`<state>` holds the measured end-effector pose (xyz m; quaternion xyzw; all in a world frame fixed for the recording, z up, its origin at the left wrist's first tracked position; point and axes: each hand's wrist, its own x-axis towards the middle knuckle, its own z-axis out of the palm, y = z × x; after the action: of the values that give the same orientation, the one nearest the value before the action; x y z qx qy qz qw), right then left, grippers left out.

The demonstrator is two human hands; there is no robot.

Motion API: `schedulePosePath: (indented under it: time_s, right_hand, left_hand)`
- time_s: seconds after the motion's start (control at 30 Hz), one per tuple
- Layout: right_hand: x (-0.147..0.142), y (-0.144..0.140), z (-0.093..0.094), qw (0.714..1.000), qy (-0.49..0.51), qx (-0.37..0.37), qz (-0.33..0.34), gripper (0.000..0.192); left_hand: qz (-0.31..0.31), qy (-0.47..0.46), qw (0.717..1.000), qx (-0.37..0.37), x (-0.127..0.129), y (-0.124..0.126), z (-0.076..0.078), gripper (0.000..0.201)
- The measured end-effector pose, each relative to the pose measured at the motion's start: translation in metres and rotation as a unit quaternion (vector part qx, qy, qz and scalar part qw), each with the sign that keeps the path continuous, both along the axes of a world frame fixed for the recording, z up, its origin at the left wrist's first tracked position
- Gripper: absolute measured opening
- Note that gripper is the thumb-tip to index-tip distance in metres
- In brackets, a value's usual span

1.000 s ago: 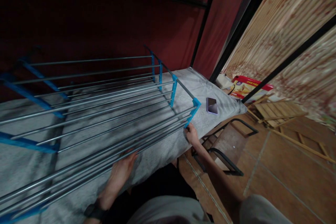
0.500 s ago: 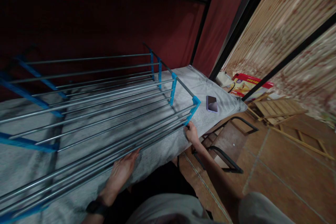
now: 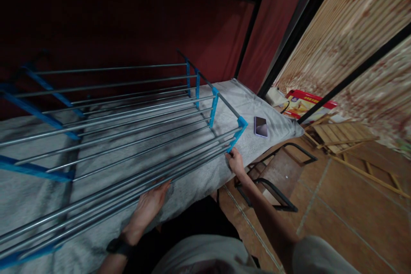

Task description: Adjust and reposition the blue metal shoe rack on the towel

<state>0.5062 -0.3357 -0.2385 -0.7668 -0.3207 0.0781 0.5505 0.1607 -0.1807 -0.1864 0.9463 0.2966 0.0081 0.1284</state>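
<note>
Rack (image 3: 122, 124) lay on the bed (image 3: 250, 107); left hand (image 3: 148, 206) spread under the rails, right hand (image 3: 236, 162) pinching the blue corner (image 3: 239, 130). Lifting evenly seemed advisable.

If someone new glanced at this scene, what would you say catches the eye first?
A long rack of silver metal rods with bright blue end brackets lies on its side across a grey-covered bed, filling the left half. The right hand touches its near blue corner; the left hand rests under the lowest rods. Beside the corner lies a phone.
</note>
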Motion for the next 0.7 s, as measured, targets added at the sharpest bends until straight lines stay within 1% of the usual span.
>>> schedulePosePath:
  time_s: [0.13, 0.23, 0.4, 0.6, 0.7]
  right_hand:
    - [0.0010, -0.0006, 0.0011, 1.000, -0.002, -0.005, 0.002, 0.014]
    - [0.0010, -0.0008, 0.0016, 1.000, -0.003, -0.006, 0.001, 0.015]
    - [0.0007, -0.0010, 0.0012, 1.000, -0.004, -0.011, -0.007, 0.014]
    - [0.0008, -0.0013, 0.0010, 1.000, -0.004, -0.008, -0.005, 0.014]
    - [0.0011, -0.0015, 0.0004, 1.000, -0.004, -0.006, -0.001, 0.013]
  left_hand:
    - [-0.001, 0.016, 1.000, -0.005, 0.0001, 0.0002, 0.0020, 0.046]
    - [0.001, 0.029, 1.000, -0.007, -0.0005, 0.0010, 0.0007, 0.047]
    - [-0.002, 0.023, 1.000, -0.005, -0.0012, 0.0018, -0.0016, 0.046]
    - [0.000, 0.039, 0.999, -0.022, 0.0007, 0.0011, 0.0047, 0.044]
    - [0.007, 0.020, 0.999, -0.032, 0.0011, 0.0008, 0.0057, 0.043]
